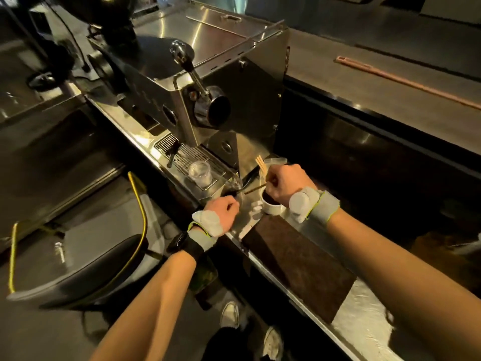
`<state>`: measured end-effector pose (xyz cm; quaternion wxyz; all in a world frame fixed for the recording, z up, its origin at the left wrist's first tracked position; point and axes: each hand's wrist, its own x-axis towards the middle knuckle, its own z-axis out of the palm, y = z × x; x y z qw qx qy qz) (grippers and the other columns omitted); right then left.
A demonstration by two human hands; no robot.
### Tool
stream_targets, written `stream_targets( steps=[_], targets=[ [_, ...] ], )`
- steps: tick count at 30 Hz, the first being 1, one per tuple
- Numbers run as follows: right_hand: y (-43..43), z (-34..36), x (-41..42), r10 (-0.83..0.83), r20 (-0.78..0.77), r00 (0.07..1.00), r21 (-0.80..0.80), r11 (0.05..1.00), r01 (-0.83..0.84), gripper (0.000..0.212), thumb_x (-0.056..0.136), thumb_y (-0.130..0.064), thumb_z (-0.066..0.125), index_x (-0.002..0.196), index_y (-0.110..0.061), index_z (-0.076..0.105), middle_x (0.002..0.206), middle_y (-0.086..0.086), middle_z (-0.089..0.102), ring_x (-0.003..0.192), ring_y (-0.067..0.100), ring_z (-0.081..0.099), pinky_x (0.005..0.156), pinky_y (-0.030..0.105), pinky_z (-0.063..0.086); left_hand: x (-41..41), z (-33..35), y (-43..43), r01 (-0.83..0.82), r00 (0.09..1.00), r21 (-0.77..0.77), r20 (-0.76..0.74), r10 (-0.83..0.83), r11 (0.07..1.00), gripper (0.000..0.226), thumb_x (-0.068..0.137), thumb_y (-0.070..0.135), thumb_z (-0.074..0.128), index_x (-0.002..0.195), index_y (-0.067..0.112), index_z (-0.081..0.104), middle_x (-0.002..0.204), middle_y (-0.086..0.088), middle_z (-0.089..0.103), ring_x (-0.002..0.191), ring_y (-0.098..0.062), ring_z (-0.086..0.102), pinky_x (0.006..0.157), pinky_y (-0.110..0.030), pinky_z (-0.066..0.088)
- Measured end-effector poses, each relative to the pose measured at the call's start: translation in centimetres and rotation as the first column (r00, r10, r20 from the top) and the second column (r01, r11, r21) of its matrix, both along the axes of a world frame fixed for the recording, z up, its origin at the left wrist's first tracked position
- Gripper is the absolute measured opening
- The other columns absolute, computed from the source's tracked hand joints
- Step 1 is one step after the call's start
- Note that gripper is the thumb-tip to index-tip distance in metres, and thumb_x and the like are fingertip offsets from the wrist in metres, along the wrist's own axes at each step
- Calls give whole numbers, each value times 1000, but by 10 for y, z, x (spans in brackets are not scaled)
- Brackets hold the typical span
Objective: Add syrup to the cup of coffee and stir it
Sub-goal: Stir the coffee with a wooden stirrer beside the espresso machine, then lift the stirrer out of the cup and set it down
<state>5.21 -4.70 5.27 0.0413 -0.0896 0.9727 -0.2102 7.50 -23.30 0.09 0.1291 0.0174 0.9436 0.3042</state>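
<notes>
The right hand (282, 184) is pinched on a thin wooden stir stick (256, 189), its dark end jutting left, right above the white paper cup of dark coffee (270, 204) on the steel table (242, 222). To stir well, tip the stick's end down into the coffee and circle gently, clear of the rim. The left hand (221, 212), just left of the cup, is curled closed; whether it holds anything I cannot tell. No syrup container is identifiable, and the right hand hides much of the cup.

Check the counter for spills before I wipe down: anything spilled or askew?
No spill shows. The white cup of dark coffee stands upright; the right hand holds a thin wooden stir stick beside it. The clear plastic cup sits upright on the metal drip tray.
</notes>
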Motion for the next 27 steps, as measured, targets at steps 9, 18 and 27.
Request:
stream_targets(
  steps=[9,18,27],
  targets=[
    [-108,-66,18,238,271,933,20,967,-253,18,82,-21,54,96,-12,63,101,14,70,94,35,65,76,37,54,41,-4,-84,-170,985,-27,8,171,985,24,93,28,42,73,23,53,66,7,53,72,-16,54,65,-23,33],
    [-211,-160,26,213,488,847,79,955,-286,24,85,-20,52,106,-9,57,108,21,64,95,41,63,73,38,50,56,-31,-180,-231,972,-31,31,232,972,26,94,27,41,80,14,59,74,1,62,74,-20,56,69,-29,40],
    [-292,-273,17,121,669,734,195,923,-331,45,93,-12,43,137,-6,36,130,25,53,118,44,55,89,47,48,75,-78,-249,-275,958,-9,76,275,961,26,93,29,42,87,12,61,83,-8,66,75,-21,54,65,-24,33]
  ],
)
